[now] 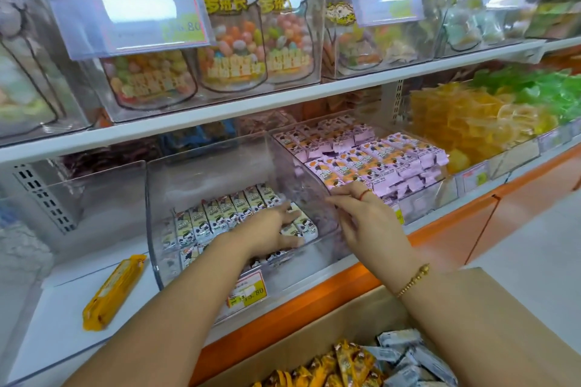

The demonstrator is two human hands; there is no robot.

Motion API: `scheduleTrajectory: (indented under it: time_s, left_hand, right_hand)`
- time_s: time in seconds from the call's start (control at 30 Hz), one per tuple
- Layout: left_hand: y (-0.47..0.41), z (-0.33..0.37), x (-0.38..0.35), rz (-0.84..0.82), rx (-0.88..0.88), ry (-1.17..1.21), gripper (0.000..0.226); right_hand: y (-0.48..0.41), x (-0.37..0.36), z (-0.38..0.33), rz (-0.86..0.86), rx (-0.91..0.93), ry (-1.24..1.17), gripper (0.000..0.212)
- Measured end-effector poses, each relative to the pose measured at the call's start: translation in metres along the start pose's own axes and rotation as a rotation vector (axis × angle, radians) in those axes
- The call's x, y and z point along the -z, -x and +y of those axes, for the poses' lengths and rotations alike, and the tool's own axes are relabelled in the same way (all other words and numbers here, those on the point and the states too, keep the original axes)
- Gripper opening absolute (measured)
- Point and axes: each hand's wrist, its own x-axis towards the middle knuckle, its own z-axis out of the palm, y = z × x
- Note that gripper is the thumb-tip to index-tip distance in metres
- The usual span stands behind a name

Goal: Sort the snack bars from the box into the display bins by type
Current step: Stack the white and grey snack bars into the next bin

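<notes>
A clear display bin (201, 173) in the middle of the lower shelf holds rows of cream-green snack bars (220, 214). My left hand (270, 229) reaches into this bin with fingers spread flat over the bars at its right end. My right hand (361, 217) hovers at the wall between this bin and the neighbouring bin of purple snack bars (377, 160), fingers loosely extended, holding nothing I can see. The cardboard box (330, 320) sits below the shelf edge with orange-wrapped bars (342, 361) and pale blue-grey bars (408, 358) inside.
One orange bar (113, 289) lies loose on the white shelf left of the middle bin. An empty clear bin (94, 198) stands at far left. Bins of yellow candy (471, 116) and green candy (540, 85) fill the right. Candy bags sit on the upper shelf (283, 100).
</notes>
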Motion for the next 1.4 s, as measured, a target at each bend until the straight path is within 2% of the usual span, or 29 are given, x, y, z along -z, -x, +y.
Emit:
scheduleTrajectory:
  time_s: [0.1,0.23,0.37,0.4,0.47,0.5,0.53,0.6,0.63,0.7,0.77,0.9,0.97,1.07,1.17,1.27,1.4]
  left_hand:
    - [-0.005,-0.004,-0.008,-0.114,-0.024,-0.034,0.056]
    - [-0.009,-0.004,-0.012,-0.265,0.048,0.086,0.053]
    - [-0.003,0.004,-0.006,-0.261,0.185,0.242,0.055]
    - [0.0,0.008,-0.002,-0.203,0.231,0.325,0.054]
    - [0.009,0.019,0.006,0.008,0.284,0.623,0.042]
    - [0.014,0.031,0.009,0.158,0.265,0.779,0.034]
    - [0.021,0.044,0.008,0.335,0.214,0.833,0.031]
    - [0.044,0.08,0.0,0.607,0.053,0.678,0.034]
    - [0.057,0.1,-0.011,0.652,-0.019,0.625,0.036]
    - [0.072,0.129,-0.042,0.551,-0.093,0.564,0.038]
    - [0.07,0.143,-0.086,0.376,-0.066,0.494,0.038]
    - [0.057,0.139,-0.192,-0.003,0.075,0.361,0.015]
    - [0.059,0.128,-0.243,-0.16,0.162,0.315,0.038]
    - [0.07,0.113,-0.292,-0.305,0.311,0.25,0.063]
    - [0.078,0.103,-0.315,-0.351,0.323,0.145,0.065]
    - [0.079,0.096,-0.328,-0.303,0.303,0.14,0.063]
    - [0.08,0.091,-0.336,-0.24,0.296,0.161,0.061]
  right_hand:
    - [0.002,0.0,0.002,-0.024,0.015,-0.034,0.023]
    - [0.02,0.007,0.008,-0.025,-0.108,-0.162,0.023]
    - [0.056,0.037,0.02,0.006,-0.187,-0.209,0.017]
    - [0.066,0.049,0.026,-0.036,-0.228,-0.187,0.014]
    - [0.096,0.062,0.051,-0.234,-0.376,-0.118,0.01]
    - [0.115,0.063,0.068,-0.35,-0.476,-0.089,0.011]
    - [0.137,0.059,0.087,-0.438,-0.573,-0.063,0.017]
    - [0.183,0.048,0.121,-0.56,-0.746,-0.043,0.021]
    - [0.204,0.042,0.134,-0.616,-0.819,-0.021,0.02]
    - [0.244,0.035,0.151,-0.73,-0.928,0.009,0.015]
    - [0.274,0.028,0.162,-0.843,-0.966,0.019,0.009]
    - [0.31,-0.003,0.174,-0.944,-0.875,0.038,0.06]
    - [0.312,-0.022,0.175,-0.957,-0.768,-0.014,0.073]
    - [0.307,-0.057,0.183,-0.935,-0.607,-0.042,0.075]
    - [0.305,-0.091,0.194,-0.982,-0.488,-0.003,0.071]
    - [0.309,-0.107,0.206,-0.971,-0.402,0.084,0.056]
    - [0.32,-0.091,0.229,-0.915,-0.585,0.15,0.042]
